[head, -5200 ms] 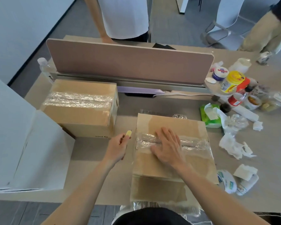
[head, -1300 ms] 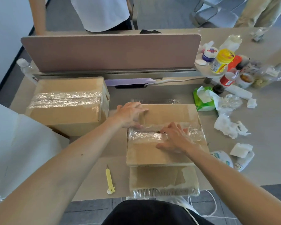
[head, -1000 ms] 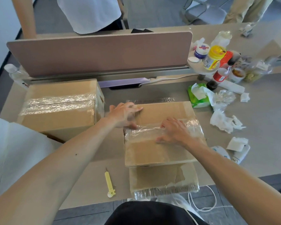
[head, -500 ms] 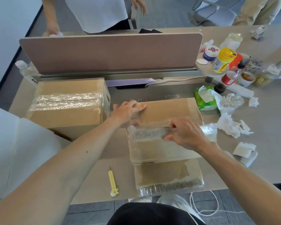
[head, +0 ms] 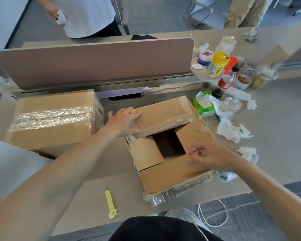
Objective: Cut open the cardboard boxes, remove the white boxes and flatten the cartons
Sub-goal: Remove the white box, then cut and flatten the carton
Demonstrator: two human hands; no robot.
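A cardboard box (head: 163, 117) stands open on the desk in front of me. Its near flap is folded down towards me, its far flap still carries clear tape, and a dark gap shows between the two inner flaps. No white box is visible inside. My left hand (head: 123, 122) rests flat on the far flap's left corner. My right hand (head: 208, 157) hovers over the box's right near corner with fingers curled and blurred. A second box (head: 50, 122), taped shut, sits to the left. The yellow cutter (head: 110, 204) lies on the desk near the front edge.
Large white boxes (head: 10, 167) stand at the far left. A desk divider (head: 94, 61) runs behind the boxes, with a person (head: 89, 16) beyond it. Jars (head: 217, 64), a green wipes pack (head: 203, 105) and crumpled tissue (head: 231, 127) crowd the right side.
The cutter was put down on the desk. My right hand pulled the near flap open and down, and the box turned slightly. My left hand stayed on the far flap.
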